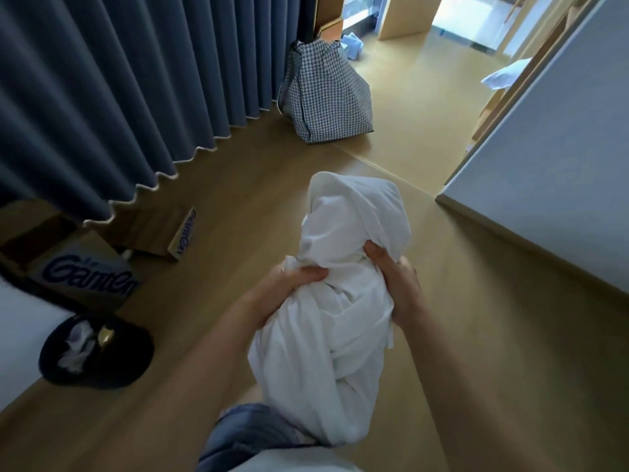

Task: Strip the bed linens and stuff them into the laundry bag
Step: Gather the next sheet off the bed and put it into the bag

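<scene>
Head view, one entry. White linen bundle (340, 318): off the bed, wadded into a long roll, held in mid-air above the wooden floor (493, 352), close in front of the body. Left hand (292, 281): fingers curled into the cloth on the roll's left flank, gripping. Right hand (391, 277): clenched on a gather of the same cloth on the opposite flank. Laundry bag (326, 93): checked, standing on the floor just beside the blue curtain (102, 80), well apart from the bundle. Progress, as judged: stripping of this piece done; carrying over and stuffing into the bag not yet done; state of the rest of the bed not shown. Orientation: long axis running from the body outward, rounded far end pointing ahead, roughly toward the bag, near end low against the body.
</scene>
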The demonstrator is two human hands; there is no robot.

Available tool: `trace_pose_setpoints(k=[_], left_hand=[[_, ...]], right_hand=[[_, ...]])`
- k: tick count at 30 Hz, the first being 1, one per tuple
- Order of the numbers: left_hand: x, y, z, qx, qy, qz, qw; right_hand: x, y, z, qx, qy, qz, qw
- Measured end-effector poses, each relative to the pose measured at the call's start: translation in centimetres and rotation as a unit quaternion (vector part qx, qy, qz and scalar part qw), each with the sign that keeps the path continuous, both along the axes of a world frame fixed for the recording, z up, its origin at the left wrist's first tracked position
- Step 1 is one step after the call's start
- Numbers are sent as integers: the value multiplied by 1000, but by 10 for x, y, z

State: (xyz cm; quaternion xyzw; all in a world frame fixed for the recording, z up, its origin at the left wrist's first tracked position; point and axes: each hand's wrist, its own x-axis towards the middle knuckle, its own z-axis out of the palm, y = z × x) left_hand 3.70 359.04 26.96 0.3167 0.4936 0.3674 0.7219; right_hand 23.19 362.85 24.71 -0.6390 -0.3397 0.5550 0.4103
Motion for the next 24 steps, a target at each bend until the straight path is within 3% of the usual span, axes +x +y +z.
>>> trace_pose_setpoints(k=[15, 24], left_hand=[[26, 419, 14, -24, 15, -33, 999], [48, 650, 23, -21, 42, 45, 998]], right_hand=[[30, 403, 15, 5, 16, 8, 1000], [42, 670, 13, 0, 57, 78, 995]])
